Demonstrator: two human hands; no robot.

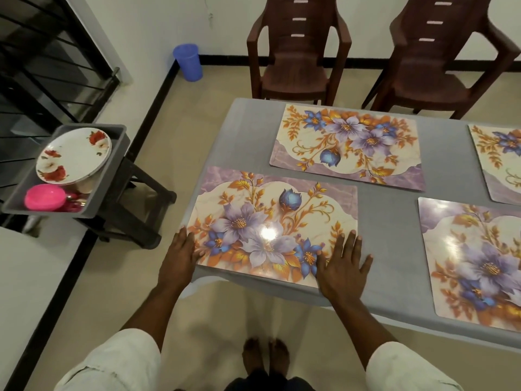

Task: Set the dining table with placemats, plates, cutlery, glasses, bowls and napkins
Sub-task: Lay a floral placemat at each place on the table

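The left hand (182,251) is lying flat with fingers straight and close together, pressing on the near left edge of the near mat (270,224). The right hand (342,268) is resting palm down with fingers spread, covering the mat's near right corner and spilling onto the grey cloth beside it. Neither hand is curling round anything.

The mat is lying flat with its long axis running left to right along the near edge of the bench (389,218), its purple band facing the far side and its big flowers toward the person. It is sitting between the two hands, touching both.

A second mat (346,145) is lying just beyond it, shifted to the right, long axis the same way but with its purple band on the near side. A third mat (473,263) is lying to the right of the near one, cut by the frame edge, and a fourth (499,162) is showing at the far right.

Two brown chairs (296,55) are standing at the far side of the bench. To the left, a grey bin (110,176) is sitting on a dark stool (141,204), holding a flowered plate (74,155) propped at a tilt and a pink bowl (44,196). A blue tumbler (187,62) is standing on the floor by the wall. Dark stair rails (42,66) are filling the far left corner.
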